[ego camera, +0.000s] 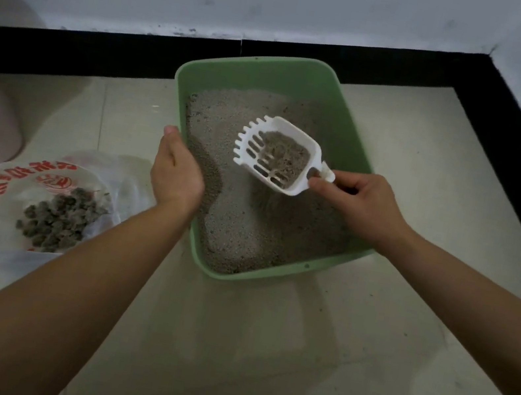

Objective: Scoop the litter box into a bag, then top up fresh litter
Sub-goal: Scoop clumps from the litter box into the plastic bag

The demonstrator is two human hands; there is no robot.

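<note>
Scoop (277,153): white, slotted, held above the litter (247,223) in the middle of the box (350,133). Long axis runs from toothed front edge at upper left to handle at lower right; teeth point toward the box's far-left corner. Bowl faces up, carrying grey litter and clumps. The bowl lies to the left of the grip, the handle end just at the fingertips.

Right hand (362,205): grip pinched on the scoop handle, thumb and fingers pressed together around it.

Left hand (178,172): resting on the box's left rim, thumb outside, fingers curled inside the wall; grip closed on the rim.

Box: green, rectangular, on the floor (259,354) near the wall corner, long axis running away from the person. Litter uneven, with a darker patch by the left wall.

Bag (44,194): clear plastic with red print, on the floor left of the box, just beside the left forearm; holds dark clumps (56,220).
</note>
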